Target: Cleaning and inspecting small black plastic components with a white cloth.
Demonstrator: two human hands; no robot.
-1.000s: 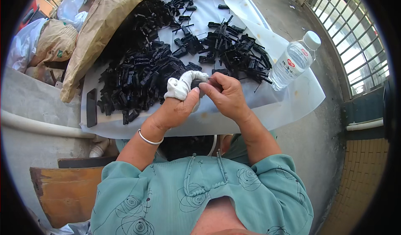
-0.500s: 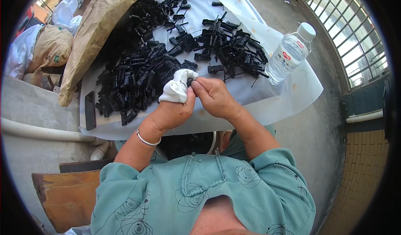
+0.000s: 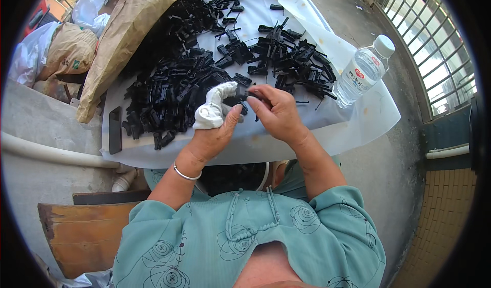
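Note:
My left hand (image 3: 212,122) wears a white cloth covering over its fingers, which are curved and apart from the thumb. Close by, my right hand (image 3: 279,115) has thumb and forefinger drawn together at a small black plastic part (image 3: 249,96). The part and those fingertips are smeared by motion, so its shape is hard to make out. Both hands hover over the near edge of a large pile of black plastic parts (image 3: 174,83). A smaller pile of similar black parts (image 3: 286,52), some with thin stems, lies beyond my right hand.
White sheeting (image 3: 358,119) covers the table. A clear water bottle (image 3: 360,73) stands at the right, a dark phone-like slab (image 3: 115,129) lies at the left. Brown paper (image 3: 128,32) rises along the left side. Below the near edge sits a container (image 3: 267,174) with dark contents.
My hands have drawn apart from the pinch they shared; the left thumb has come away from its covered fingers. The whole view has shifted slightly.

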